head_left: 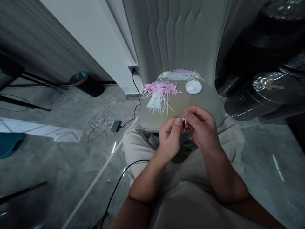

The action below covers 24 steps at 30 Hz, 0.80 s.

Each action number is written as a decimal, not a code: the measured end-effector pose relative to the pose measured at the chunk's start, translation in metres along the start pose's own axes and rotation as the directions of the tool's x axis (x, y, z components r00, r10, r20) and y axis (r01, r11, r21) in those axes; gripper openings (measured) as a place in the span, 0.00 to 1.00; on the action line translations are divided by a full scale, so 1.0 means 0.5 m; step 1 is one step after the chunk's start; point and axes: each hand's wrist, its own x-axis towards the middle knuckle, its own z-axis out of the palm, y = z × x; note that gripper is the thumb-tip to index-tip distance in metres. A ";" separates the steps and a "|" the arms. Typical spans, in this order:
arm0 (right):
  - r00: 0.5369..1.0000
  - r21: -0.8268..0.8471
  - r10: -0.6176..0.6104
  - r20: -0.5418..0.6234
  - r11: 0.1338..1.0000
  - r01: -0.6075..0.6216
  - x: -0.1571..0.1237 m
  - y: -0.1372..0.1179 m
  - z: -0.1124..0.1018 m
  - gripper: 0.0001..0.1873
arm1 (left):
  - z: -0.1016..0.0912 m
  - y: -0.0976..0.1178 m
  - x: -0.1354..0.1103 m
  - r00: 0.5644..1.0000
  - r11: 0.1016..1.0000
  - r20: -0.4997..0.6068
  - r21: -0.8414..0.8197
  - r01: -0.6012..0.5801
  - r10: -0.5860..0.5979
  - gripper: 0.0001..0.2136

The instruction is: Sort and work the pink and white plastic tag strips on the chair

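My left hand [169,138] and my right hand [201,127] meet above my lap, pinching a small white plastic piece [183,120] between their fingertips. Most of the piece is hidden by my fingers. Just beyond them, a loose pile of thin pink and white strands [159,95] lies on a grey upholstered chair seat [205,103]. A second bundle of white and pink strands [178,75] lies along the seat's far side. Beside it sits a round white dish [193,87]. Below my hands, a green bottle [187,148] rests in my lap.
Behind the seat rises a channel-tufted grey backrest [176,38]. On the floor to the left lie a coiled white cable [100,122], a small black device [116,126] and a black wastebasket [87,84]. Large dark metallic containers [264,92] stand at the right.
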 end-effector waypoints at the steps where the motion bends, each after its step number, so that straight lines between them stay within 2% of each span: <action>1: 1.000 -0.002 -0.002 -0.004 1.000 0.002 0.000 0.000 0.000 0.09 | 0.000 0.001 0.000 1.000 1.000 0.002 -0.003 -0.002 0.002 0.21; 14: 1.000 -0.041 0.013 0.012 0.999 -0.013 0.000 -0.002 0.002 0.10 | -0.002 0.009 0.002 0.999 0.999 -0.027 -0.008 0.043 -0.043 0.22; 24: 1.000 -0.128 -0.008 -0.014 0.992 0.007 0.006 -0.002 0.000 0.09 | -0.004 0.019 0.002 0.998 0.997 -0.030 0.052 -0.057 0.059 0.21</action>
